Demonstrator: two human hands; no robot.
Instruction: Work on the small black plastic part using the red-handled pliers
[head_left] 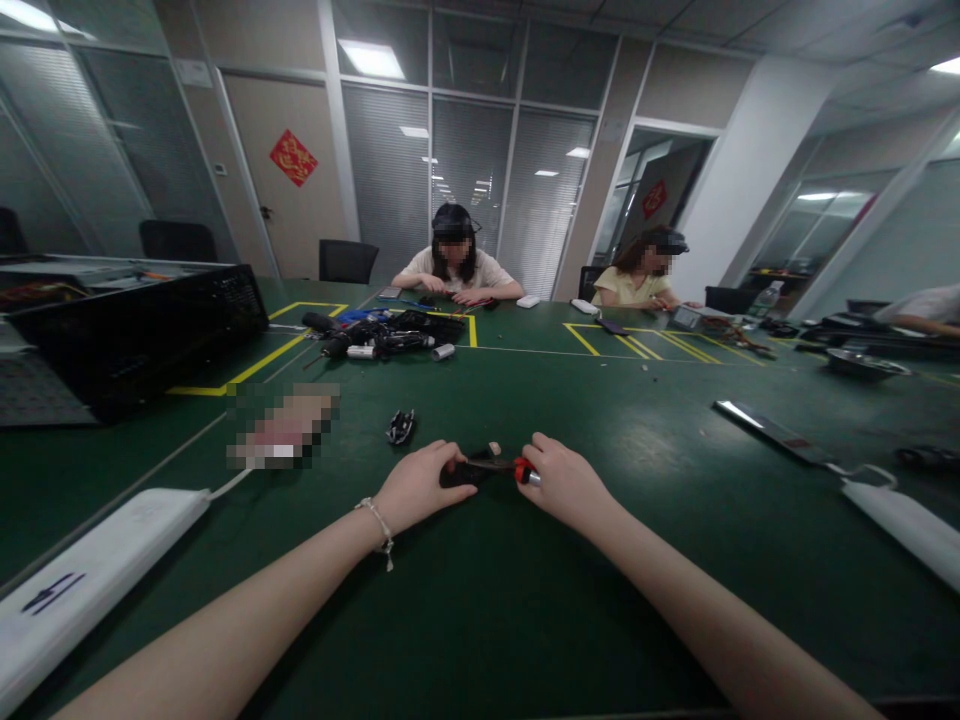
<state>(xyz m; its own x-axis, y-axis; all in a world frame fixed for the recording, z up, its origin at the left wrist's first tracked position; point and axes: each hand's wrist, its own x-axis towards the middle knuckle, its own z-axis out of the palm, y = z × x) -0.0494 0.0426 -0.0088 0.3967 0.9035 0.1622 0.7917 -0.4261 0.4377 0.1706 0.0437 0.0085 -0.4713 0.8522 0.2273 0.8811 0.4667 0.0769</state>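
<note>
Low over the green table (450,620), my left hand (420,488) pinches a small black part (463,472) between thumb and fingers. My right hand (566,482) is closed around the red handle of a screwdriver (523,470). Its thin metal shaft points left and meets the black part; the exact contact spot is too small to make out. Just behind the shaft lies a small pale piece (494,449). A black and silver part (401,428) rests on the table beyond my left hand.
Left stand a black computer case (142,350), a white power strip (97,590) and a pixelated object (285,428). A pile of dark cables and parts (397,335) lies ahead. Right are a dark flat device (772,432) and another white strip (907,525). Several people sit around the table.
</note>
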